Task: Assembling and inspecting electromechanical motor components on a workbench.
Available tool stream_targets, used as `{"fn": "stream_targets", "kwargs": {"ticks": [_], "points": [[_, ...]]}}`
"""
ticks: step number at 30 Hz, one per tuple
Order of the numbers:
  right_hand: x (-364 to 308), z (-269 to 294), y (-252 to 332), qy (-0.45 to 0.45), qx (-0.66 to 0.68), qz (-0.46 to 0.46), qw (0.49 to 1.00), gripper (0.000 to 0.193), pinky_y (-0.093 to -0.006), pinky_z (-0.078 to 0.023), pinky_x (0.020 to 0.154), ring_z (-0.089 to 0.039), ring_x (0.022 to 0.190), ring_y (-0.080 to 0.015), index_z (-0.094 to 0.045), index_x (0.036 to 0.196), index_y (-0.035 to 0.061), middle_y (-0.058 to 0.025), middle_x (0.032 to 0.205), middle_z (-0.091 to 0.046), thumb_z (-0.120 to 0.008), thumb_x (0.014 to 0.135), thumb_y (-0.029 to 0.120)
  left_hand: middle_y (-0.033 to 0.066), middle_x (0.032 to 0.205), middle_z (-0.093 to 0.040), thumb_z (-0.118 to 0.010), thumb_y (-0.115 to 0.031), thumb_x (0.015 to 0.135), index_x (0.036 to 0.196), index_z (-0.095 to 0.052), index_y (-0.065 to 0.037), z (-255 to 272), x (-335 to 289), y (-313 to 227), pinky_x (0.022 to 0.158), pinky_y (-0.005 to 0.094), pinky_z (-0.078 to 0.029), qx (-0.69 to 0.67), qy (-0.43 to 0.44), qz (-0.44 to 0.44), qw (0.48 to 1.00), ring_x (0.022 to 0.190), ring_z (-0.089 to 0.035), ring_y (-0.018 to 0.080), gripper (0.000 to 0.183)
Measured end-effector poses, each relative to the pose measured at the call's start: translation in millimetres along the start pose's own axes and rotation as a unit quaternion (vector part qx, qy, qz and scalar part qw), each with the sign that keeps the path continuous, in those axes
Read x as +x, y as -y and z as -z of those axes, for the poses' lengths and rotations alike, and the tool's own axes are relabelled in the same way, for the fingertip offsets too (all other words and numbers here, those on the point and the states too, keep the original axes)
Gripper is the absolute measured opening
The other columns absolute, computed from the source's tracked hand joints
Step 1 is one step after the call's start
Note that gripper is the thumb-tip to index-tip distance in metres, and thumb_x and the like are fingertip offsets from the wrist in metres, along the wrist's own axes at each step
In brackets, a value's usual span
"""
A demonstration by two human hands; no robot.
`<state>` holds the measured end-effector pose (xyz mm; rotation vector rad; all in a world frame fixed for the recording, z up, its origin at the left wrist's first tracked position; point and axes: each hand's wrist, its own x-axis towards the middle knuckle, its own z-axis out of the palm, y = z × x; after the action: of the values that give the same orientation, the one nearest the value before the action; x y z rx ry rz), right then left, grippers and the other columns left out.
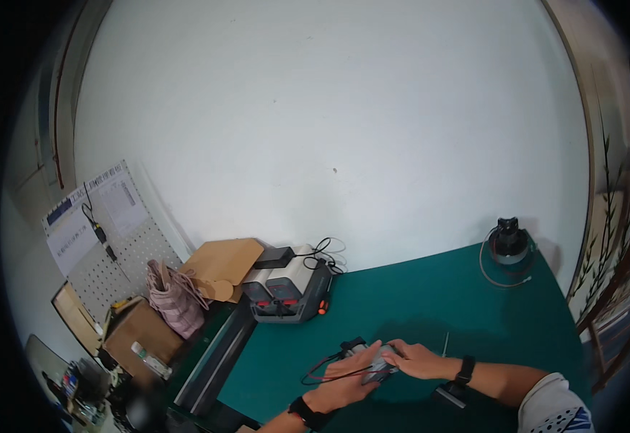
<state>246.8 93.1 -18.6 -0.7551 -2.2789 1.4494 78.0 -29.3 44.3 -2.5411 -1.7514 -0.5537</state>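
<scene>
One grey device (378,371) was held, near middle: left hand (346,379) curled round it, right hand (417,359) gripped its right end. Black unit (508,244) stood far right.

A broad open stretch of the green desk (416,296) spans the middle of the lower half of the frame, giving a hand room to pass. A bulky grey machine (286,292) bounds it on the left, a dark motor (509,249) with a looped cable (506,286) at right, and the wall (315,144) behind. At lower right, a thin rod (445,343) sticks out beyond the right hand (419,359).
</scene>
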Motion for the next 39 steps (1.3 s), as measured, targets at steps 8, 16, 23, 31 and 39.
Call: {"fn": "stream_targets", "kwargs": {"ticks": [8,16,23,31,39], "points": [[-22,0,-4,-0.013,0.012,0.032,0.999,0.078,-0.0384,-0.048,0.082,-0.063,0.097,-0.0340,-0.046,0.124,-0.0050,-0.0244,0.103,-0.063,-0.052,0.087,0.063,0.0147,0.119,-0.057,-0.078,-0.019,0.067,0.141,-0.035,-0.004,0,-9,-8,0.070,0.0354,-0.054,0.070,0.088,-0.056,0.992,0.090,-0.065,0.0301,0.087],[-74,-49,3,-0.078,-0.060,0.049,0.994,0.067,-0.0334,-0.050,0.085,-0.063,0.100,-0.0238,-0.048,0.122,-0.0009,-0.0160,0.107,-0.062,-0.077,0.078,0.041,0.0078,0.116,-0.055,-0.055,-0.010,0.078,0.127,-0.054,-0.016,-18,-39,21,0.062,0.0301,-0.050,0.124,-0.080,-0.242,0.959,0.071,-0.058,0.0204,0.049],[-80,-69,-11,-0.162,-0.003,0.033,0.986,0.060,-0.0313,-0.051,0.079,-0.064,0.090,-0.0213,-0.052,0.109,0.0045,-0.0101,0.097,-0.064,-0.085,0.069,0.036,0.0081,0.121,-0.053,-0.066,-0.028,0.072,0.132,-0.051,-0.011,-9,-35,36,0.073,0.0343,-0.048,0.140,0.002,-0.351,0.926,0.085,-0.053,0.0236,0.064],[-74,-66,-8,-0.184,-0.055,0.073,0.979,0.057,-0.0346,-0.050,0.085,-0.062,0.099,-0.0283,-0.054,0.105,0.0062,-0.0115,0.108,-0.062,-0.086,0.065,0.033,0.0090,0.132,-0.050,-0.079,-0.035,0.057,0.131,-0.052,-0.010,-9,-39,50,0.081,0.0337,-0.049,0.099,-0.043,-0.359,0.927,0.084,-0.054,0.0212,0.082],[-62,-67,-5,-0.171,-0.080,0.099,0.977,0.059,-0.0398,-0.047,0.094,-0.054,0.116,-0.0346,-0.052,0.106,0.0092,-0.0173,0.131,-0.052,-0.088,0.062,0.027,0.0030,0.136,-0.051,-0.071,-0.010,0.067,0.123,-0.059,-0.004,-8,-63,62,0.088,0.0379,-0.051,0.001,0.047,-0.255,0.966,0.105,-0.056,0.0275,0.058]]}}
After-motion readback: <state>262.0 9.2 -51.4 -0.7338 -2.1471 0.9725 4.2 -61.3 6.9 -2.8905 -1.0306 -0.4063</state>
